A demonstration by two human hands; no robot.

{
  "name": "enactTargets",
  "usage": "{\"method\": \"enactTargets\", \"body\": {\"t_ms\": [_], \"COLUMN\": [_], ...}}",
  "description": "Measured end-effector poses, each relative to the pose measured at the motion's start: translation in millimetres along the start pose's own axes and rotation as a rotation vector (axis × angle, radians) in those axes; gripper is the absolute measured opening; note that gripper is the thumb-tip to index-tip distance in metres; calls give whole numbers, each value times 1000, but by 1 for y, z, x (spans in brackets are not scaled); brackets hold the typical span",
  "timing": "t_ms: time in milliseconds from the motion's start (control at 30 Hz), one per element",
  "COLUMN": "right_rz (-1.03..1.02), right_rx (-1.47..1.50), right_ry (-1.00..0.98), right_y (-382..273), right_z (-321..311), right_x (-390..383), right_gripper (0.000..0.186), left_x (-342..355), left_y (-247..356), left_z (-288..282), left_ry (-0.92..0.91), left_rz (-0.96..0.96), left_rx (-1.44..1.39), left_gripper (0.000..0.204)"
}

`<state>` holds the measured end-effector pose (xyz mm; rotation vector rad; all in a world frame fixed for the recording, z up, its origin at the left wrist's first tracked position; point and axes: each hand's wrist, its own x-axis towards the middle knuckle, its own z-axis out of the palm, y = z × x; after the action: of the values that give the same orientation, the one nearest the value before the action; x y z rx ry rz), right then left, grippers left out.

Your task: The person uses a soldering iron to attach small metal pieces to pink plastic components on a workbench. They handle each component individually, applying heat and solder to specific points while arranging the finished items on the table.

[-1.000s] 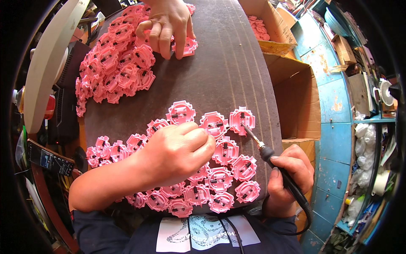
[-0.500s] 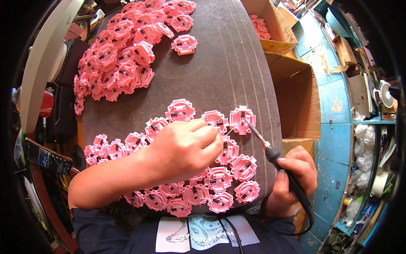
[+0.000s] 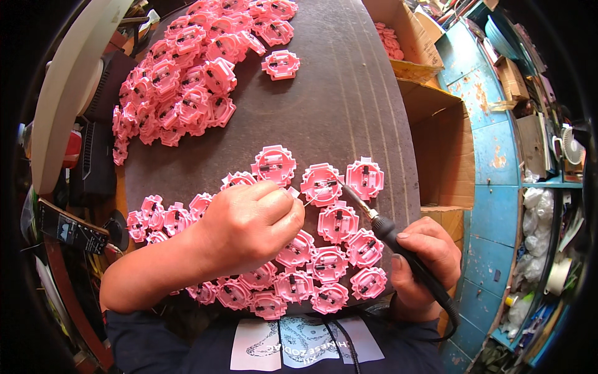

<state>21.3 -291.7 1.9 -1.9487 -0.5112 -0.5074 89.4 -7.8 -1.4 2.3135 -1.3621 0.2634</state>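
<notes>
My right hand grips a soldering iron by its black handle, the cord trailing down past my wrist. Its metal tip reaches the right side of a round pink plastic part that carries small black and pale components. Fingers pinched, my left hand holds a thin solder wire, whose end points toward the same part. Another pink part lies just to the right, and one more sits beyond my left fingers. My left hand and forearm hide some of the parts laid out below.
A large heap of pink parts covers the table's far left, with a single part beside it. Cardboard boxes stand along the right edge; the farther one contains pink pieces. A phone-like device is at the left.
The iron's tip has shifted left from the rightmost part to its neighbour. My left hand has drawn back left with the solder wire, uncovering more of that neighbouring part. The view has moved slightly.
</notes>
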Motion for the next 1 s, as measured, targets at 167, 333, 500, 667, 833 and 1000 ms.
{"method": "enactTargets", "body": {"t_ms": [167, 333, 500, 667, 833, 1000], "right_rz": [9, 13, 17, 15, 8, 11], "right_rx": [14, 15, 11, 33, 22, 21], "right_ry": [-88, -123, -147, -160, -163, -155], "right_y": [-3, -5, -4, -5, -4, -4], "right_z": [-1, 1, 1, 4, 5, 6], "right_x": [6, 9, 9, 12, 12, 12], "right_gripper": [40, 40, 40, 40, 41, 41], "left_x": [-2, -5, -8, -9, -10, -11], "left_y": [1, 0, -1, -1, -2, -2], "left_z": [-3, -3, -3, -3, -3, -1], "left_ry": [-16, 1, 4, 7, -5, 2], "left_rz": [-15, -24, -33, -35, -40, -49], "left_rx": [12, 7, 3, 3, 9, -2], "left_gripper": [28, 29, 31, 32, 32, 31]}}
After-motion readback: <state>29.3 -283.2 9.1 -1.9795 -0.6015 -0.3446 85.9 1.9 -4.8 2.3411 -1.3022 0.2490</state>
